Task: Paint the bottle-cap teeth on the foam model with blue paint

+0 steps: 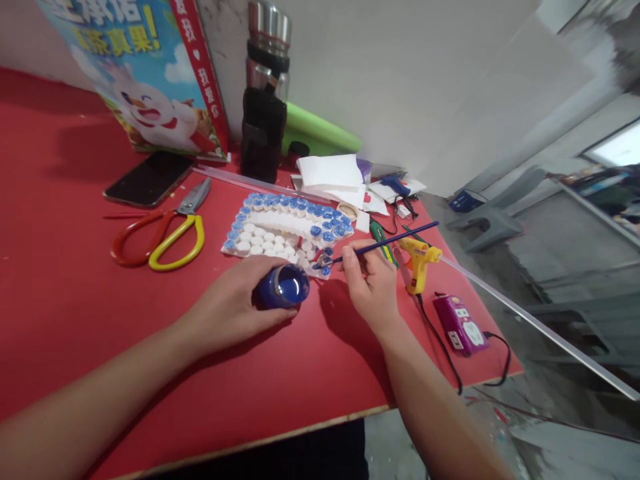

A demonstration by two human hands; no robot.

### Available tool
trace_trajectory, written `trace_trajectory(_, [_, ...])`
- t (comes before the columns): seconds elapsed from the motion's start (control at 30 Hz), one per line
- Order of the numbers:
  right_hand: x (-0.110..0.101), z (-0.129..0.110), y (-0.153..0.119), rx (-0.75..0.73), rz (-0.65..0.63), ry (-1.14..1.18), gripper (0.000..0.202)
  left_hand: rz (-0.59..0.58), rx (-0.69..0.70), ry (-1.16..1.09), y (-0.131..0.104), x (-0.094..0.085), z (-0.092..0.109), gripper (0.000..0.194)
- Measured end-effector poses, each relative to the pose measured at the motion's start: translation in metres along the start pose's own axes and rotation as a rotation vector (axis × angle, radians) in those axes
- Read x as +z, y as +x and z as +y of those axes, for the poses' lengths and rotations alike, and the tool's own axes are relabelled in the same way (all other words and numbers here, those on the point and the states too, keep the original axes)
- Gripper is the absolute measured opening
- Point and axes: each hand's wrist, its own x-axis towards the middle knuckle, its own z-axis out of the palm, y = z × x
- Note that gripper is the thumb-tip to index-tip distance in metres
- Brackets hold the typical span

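Our left hand point(233, 299) grips a blue paint jar point(285, 287), our right hand point(371, 285) a brush point(395, 239); the blue-and-white panel point(270, 221) lies beyond the left, far-left of the right.

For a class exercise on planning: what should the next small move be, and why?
I'd probably have the right hand ease the brush onto a white piece. The brush tip is close beside such pieces, the left hand holds an open jar of blue liquid nearby, and many pieces are white while the far rows are mostly blue.
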Motion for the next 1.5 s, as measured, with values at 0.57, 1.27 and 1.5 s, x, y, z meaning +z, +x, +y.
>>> trace_trajectory(0.57, [0.0028, 0.0030, -0.0024, 0.431, 0.169, 0.640, 0.028, 0.029, 0.029, -0.055, -0.0023, 0.0016, 0.0083, 0.043])
trace_trajectory(1.27, [-0.0019, -0.0015, -0.0018, 0.401, 0.127, 0.463, 0.032, 0.011, 0.033, -0.026, -0.0027, -0.0023, 0.0055, 0.049])
trace_trajectory(1.5, [-0.0014, 0.0008, -0.0004, 0.297, 0.084, 0.297, 0.033, 0.004, -0.012, 0.008, -0.0011, -0.0031, 0.0014, 0.056])
